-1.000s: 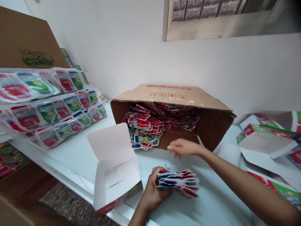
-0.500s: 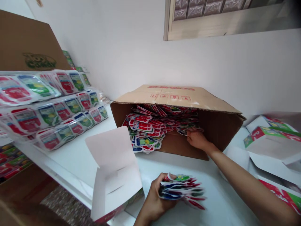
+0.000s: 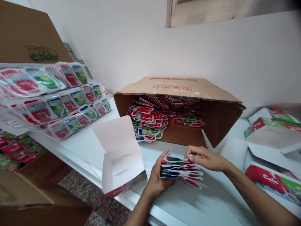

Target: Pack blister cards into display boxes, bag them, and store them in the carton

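Observation:
My left hand is closed around one end of a stack of flat candy packets, red, green and blue with white edges, held above the table. My right hand is at the upper far side of that stack, its thumb and fingers pinched on a packet there. Behind my hands, a cardboard carton lies on its side with its mouth toward me. Many loose packets are piled inside it. Left of my left hand stands an opened white-lined display box, its lid raised.
Clear-wrapped strips of packets are stacked at the left, before a tall brown box. More printed boxes, one marked Cola, lie at the right. An open carton sits below the white table's edge.
My right hand has come out of the carton toward me and now meets the stack in my left hand. The camera view has tilted slightly downward.

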### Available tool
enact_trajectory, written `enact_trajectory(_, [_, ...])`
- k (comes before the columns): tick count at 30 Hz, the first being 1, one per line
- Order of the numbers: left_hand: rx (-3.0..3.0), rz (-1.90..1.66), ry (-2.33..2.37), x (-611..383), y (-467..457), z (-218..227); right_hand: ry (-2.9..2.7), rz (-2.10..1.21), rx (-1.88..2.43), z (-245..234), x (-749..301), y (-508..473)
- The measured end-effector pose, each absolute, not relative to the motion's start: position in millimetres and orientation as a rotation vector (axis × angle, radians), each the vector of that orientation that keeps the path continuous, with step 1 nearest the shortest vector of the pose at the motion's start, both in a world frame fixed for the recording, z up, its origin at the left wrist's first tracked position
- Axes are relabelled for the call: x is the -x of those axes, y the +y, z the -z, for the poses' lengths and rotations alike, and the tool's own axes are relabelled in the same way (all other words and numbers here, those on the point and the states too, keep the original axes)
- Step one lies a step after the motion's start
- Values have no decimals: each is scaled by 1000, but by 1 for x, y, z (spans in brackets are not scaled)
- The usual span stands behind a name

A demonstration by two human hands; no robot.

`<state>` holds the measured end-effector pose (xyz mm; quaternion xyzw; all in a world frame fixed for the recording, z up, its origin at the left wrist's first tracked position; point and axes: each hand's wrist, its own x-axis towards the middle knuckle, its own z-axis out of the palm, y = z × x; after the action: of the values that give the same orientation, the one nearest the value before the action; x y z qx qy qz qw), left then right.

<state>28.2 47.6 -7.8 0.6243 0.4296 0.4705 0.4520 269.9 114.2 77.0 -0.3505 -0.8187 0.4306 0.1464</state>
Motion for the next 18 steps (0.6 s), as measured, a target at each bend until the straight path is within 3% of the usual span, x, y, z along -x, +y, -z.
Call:
enact_trajectory(4, [-1383, -1142, 1006, -29, 47, 8, -2562, -1031, 1119, -73, -267, 137])
enact_trajectory(8, [-1508, -1069, 1019, -26, 52, 6, -2458, -388, 1780, -52, -271, 189])
enact_trajectory(11, [-1648, -1137, 1008, -25, 54, 4, -2278, -107, 1988, -38, -278, 226])
enact_trajectory(18, [-1409, -1019, 922, -28, 50, -3, -2231, 55, 1948, -35, -284, 253])
